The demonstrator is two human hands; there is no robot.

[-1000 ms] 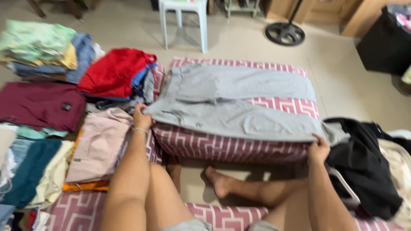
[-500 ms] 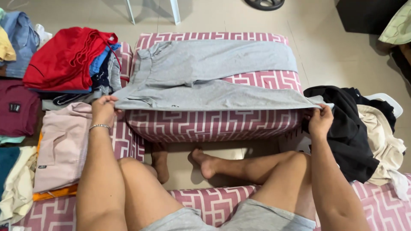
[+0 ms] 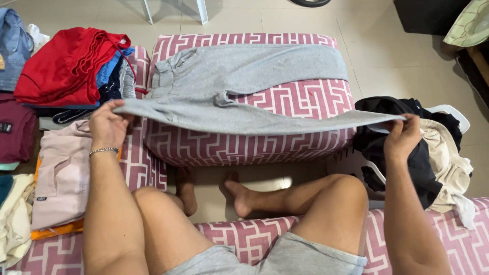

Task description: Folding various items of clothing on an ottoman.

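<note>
A pair of grey sweatpants (image 3: pixel 244 84) lies spread over a pink cushion with a white maze pattern (image 3: pixel 254 147). My left hand (image 3: pixel 106 127) grips the waist end of the nearer leg at the left. My right hand (image 3: pixel 403 136) pinches the cuff end of that leg at the right. The nearer leg is lifted off the cushion and stretched taut between both hands. The far leg lies flat along the cushion's back edge. My crossed bare legs sit in front of the cushion.
Folded clothes are stacked at the left: a red pile (image 3: pixel 69 63), a pale pink garment (image 3: pixel 61 173), a maroon one (image 3: pixel 12 130). A heap of black (image 3: pixel 402 147) and cream clothes (image 3: pixel 451 158) lies on a white hanger at the right. White stool legs (image 3: pixel 173 10) stand behind.
Both hands have raised the nearer trouser leg off the cushion and pulled it tight. The camera has tilted down and closer over the cushion.
</note>
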